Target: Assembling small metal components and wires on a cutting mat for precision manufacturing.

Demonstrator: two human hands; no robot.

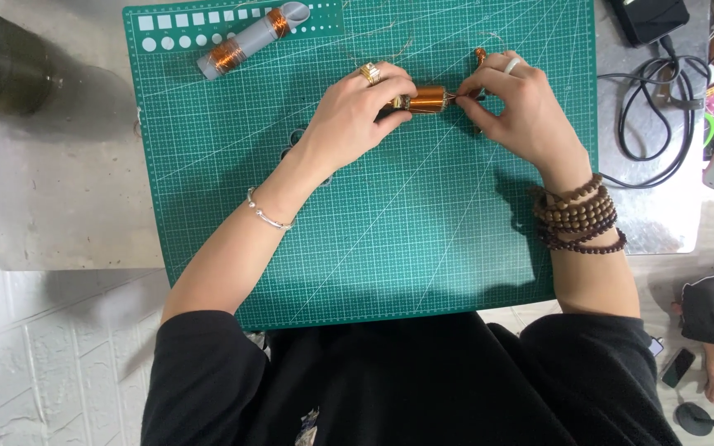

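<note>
Here, seated at a bench, a person winds fine copper wire: the left hand (pixel 357 111), ringed and wearing a thin bracelet, grips one end of a copper coil (pixel 428 100), while the right hand (pixel 512 103), above a stack of wooden bead bracelets (pixel 578 216), pinches the wire at the coil's other end. The coil hangs between the two hands, just above the green cutting mat (pixel 373 248). The strand looks thin enough that a sharp tug could likely snap it, and slack could let the turns slip loose or overlap. Beyond the left hand lies a grey tube with two copper windings (pixel 245 41), untouched. The mat rests on a pale worktable (pixel 59 198); past the right hand trail black cables (pixel 654 116) and a dark adapter (pixel 648 18). White floor tiles show below.
</note>
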